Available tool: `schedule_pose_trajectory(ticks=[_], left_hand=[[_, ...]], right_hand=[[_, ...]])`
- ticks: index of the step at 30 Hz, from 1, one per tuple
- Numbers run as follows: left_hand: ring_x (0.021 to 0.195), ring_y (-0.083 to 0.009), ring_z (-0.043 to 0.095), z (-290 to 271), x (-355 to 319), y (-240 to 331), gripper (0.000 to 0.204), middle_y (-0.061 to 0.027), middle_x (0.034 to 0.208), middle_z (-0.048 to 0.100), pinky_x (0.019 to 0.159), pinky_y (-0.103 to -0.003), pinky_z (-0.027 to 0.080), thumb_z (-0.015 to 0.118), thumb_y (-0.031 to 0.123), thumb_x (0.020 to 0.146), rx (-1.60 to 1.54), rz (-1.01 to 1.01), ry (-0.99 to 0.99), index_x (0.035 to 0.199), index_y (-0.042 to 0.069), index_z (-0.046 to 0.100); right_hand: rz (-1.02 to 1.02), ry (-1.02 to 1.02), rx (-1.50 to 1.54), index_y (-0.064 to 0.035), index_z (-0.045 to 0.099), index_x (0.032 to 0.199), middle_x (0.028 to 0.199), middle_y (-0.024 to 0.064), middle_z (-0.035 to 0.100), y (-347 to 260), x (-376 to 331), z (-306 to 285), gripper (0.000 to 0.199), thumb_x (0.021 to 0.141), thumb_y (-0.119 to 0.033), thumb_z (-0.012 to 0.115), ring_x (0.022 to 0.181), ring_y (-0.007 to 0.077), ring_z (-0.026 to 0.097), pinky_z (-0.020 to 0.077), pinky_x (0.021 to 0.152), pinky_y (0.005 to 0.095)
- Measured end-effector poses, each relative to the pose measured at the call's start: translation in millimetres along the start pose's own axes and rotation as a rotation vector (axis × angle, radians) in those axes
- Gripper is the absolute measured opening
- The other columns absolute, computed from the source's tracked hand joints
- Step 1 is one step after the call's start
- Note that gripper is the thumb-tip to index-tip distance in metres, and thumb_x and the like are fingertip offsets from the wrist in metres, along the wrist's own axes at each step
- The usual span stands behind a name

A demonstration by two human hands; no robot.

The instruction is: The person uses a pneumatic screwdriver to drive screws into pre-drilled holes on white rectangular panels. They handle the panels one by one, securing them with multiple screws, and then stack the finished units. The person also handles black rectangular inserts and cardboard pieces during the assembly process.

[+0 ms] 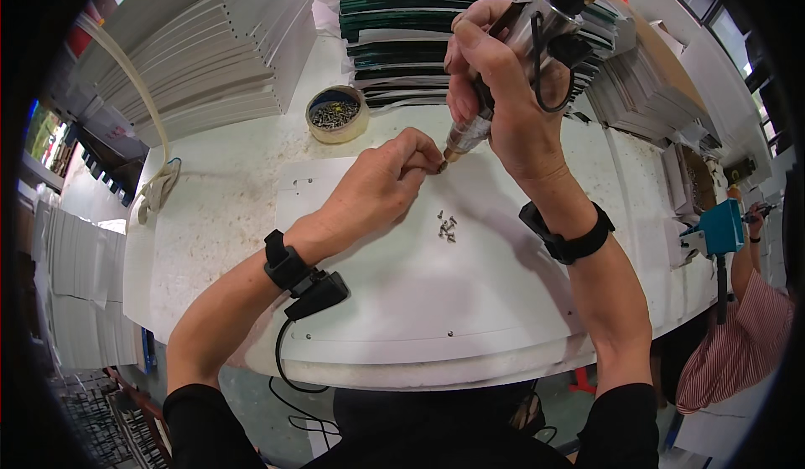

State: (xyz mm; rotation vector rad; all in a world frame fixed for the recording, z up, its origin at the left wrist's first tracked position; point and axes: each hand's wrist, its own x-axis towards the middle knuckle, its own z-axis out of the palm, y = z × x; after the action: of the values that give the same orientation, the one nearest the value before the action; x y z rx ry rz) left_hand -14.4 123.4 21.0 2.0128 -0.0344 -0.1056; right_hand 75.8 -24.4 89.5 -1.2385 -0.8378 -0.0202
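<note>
While the right hand (495, 91) is wrapped closed around the driver (511, 58), its tip stands just over the upper part of the panel (419, 284), tilted slightly with the body leaning up and to the right. The left hand (381, 188) rests on the panel, thumb and forefinger pressed together on what appears to be a screw (442, 167) directly beneath the tip; the screw itself is too small to confirm. To seat it well, bring the driver closer to upright before pressing, so that the bit meets the head squarely. Keep the pinch until the bit is engaged, then clear the fingertips from the tip. Loose screws (447, 227) lie in a small cluster near the middle of the panel, below the tip and within reach of the left hand. A tape roll (337, 115) holding more screws stands beyond the panel's upper left corner. Sheet stacks (210, 49) stand further back, beyond the panel's far edge. The driver's cable loops beside the right hand; keep it off the panel.
</note>
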Motion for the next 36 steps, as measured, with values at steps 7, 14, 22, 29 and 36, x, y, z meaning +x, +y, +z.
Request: schedule_pose_trajectory(ticks=[7,14,22,29,36], left_hand=[[0.14,-0.0427,0.048,3,-26,-19,0.04,-0.0236,0.145,0.055,0.115,-0.048,0.042,0.057,0.007,0.097,0.728,0.37,0.048,0.137,-0.001,0.057],[0.144,-0.0454,0.042,-1,-29,-18,0.044,-0.022,0.149,0.052,0.12,-0.051,0.035,0.054,0.01,0.098,0.761,0.384,0.008,0.14,-0.001,0.056],[0.145,-0.0453,0.042,-2,-32,-18,0.047,-0.0223,0.15,0.052,0.121,-0.051,0.034,0.055,0.01,0.095,0.781,0.377,0.022,0.142,0.0,0.057],[0.136,-0.0393,0.052,-2,-29,-17,0.039,-0.0177,0.139,0.061,0.113,-0.048,0.042,0.061,0.011,0.096,0.783,0.462,0.056,0.134,0.004,0.064],[0.099,-0.028,0.066,9,-35,-9,0.028,-0.0066,0.105,0.072,0.088,-0.039,0.055,0.074,0.011,0.092,0.656,0.54,0.046,0.12,0.011,0.074]], right_hand=[[0.056,-0.106,0.02,-0.003,0.059,0.096,0.078,0.0053,0.062,2,6,-1,0.019,0.098,-0.021,0.065,0.05,0.0095,0.053,0.046,0.048,0.027],[0.08,-0.177,0.027,-0.0044,0.057,0.091,0.071,0.0048,0.061,7,7,-2,0.02,0.098,-0.021,0.066,0.05,0.0092,0.053,0.0441,0.047,0.026],[0.1,-0.284,-0.001,-0.0064,0.054,0.088,0.068,0.0039,0.06,12,6,7,0.021,0.097,-0.02,0.067,0.05,0.0083,0.053,0.0411,0.045,0.0236],[0.058,-0.158,0.043,-0.0031,0.059,0.093,0.075,0.0075,0.064,5,8,4,0.02,0.098,-0.021,0.065,0.049,0.0075,0.051,0.0431,0.046,0.0246],[-0.042,-0.087,0.021,-0.0078,0.055,0.112,0.092,0.0077,0.064,-31,-13,-24,0.024,0.104,-0.03,0.056,0.049,0.0066,0.046,0.0447,0.048,0.0263]])
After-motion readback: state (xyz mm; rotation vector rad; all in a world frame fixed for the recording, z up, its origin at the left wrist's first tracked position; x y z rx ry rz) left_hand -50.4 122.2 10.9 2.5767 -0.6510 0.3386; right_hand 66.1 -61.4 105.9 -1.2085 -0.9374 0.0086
